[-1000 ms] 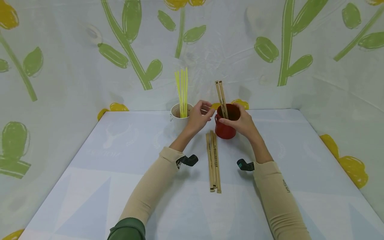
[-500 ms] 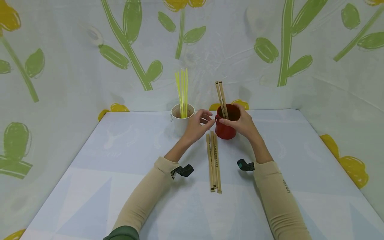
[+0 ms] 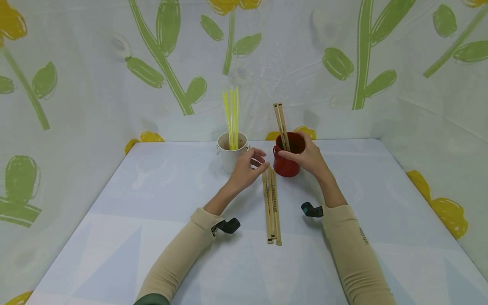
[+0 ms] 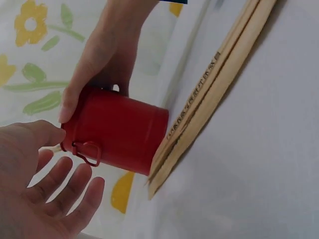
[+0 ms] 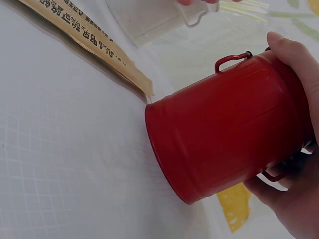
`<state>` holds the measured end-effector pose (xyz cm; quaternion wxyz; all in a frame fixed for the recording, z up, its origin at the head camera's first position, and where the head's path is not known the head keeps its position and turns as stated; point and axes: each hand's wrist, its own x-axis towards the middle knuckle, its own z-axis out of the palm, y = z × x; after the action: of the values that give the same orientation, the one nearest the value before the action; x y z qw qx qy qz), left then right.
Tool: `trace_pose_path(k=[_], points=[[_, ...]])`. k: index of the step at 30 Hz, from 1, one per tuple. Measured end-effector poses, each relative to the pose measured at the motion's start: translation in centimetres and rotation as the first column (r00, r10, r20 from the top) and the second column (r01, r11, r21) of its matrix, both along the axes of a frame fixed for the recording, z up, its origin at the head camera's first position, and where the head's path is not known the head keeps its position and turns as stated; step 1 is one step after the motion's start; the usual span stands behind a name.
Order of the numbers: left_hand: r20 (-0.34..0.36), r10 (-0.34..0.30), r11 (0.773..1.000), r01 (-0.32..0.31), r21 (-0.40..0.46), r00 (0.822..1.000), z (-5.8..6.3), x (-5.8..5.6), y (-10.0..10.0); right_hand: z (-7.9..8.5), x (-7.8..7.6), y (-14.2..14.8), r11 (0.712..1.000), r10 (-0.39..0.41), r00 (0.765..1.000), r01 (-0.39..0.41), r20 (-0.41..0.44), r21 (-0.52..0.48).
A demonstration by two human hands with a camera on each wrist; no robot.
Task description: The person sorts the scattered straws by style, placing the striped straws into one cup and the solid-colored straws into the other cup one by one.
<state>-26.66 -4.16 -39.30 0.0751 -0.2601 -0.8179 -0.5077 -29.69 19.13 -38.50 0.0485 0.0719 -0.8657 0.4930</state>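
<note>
My right hand (image 3: 310,156) grips the rim of a small red metal bucket (image 5: 224,124) that stands on the table, thumb on the near side. Two paper-wrapped straws (image 3: 282,127) lean inside it, their tops sticking out. My left hand (image 3: 245,169) holds nothing, its fingers loosely bent, between the red bucket and a small white bucket (image 3: 228,159). Several thin yellow sticks (image 3: 231,116) stand in the white bucket. In front of the red bucket lie several more brown wrapped straws (image 3: 271,207), side by side; printed characters show on their wrappers in both wrist views.
The table (image 3: 152,237) has a white and pale blue patterned top. A sheet (image 3: 274,55) printed with green leaves and yellow flowers hangs behind it and at both sides. Both buckets stand near the table's far edge.
My left hand has drawn back from beside the red bucket, down and slightly left, toward me. The right hand and the red bucket stay where they were.
</note>
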Motion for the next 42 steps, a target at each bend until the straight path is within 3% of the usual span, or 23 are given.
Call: trace_pose_path(k=[15, 19, 28, 42], points=[[0.032, 0.007, 0.998, -0.005, -0.066, 0.999, -0.9, 0.6, -0.5, -0.1, -0.1, 0.1, 1.0, -0.003, 1.0, 0.003, 0.006, 0.002], [0.061, 0.025, 0.993, -0.017, -0.12, 0.998, -0.9, 0.8, -0.6, -0.1, -0.2, 0.0, 1.0, -0.004, 1.0, 0.004, 0.002, 0.004], [0.062, 0.121, 0.941, -0.094, -0.326, 0.991, -0.9, 1.2, -0.4, -0.1, -0.1, 0.1, 1.0, -0.002, 1.0, 0.002, -0.003, 0.005], [0.123, 0.087, 0.888, -0.022, -0.459, 0.989, -1.1, 1.7, 0.1, 0.0, 0.0, 0.1, 1.0, -0.005, 1.0, 0.005, -0.002, 0.01]])
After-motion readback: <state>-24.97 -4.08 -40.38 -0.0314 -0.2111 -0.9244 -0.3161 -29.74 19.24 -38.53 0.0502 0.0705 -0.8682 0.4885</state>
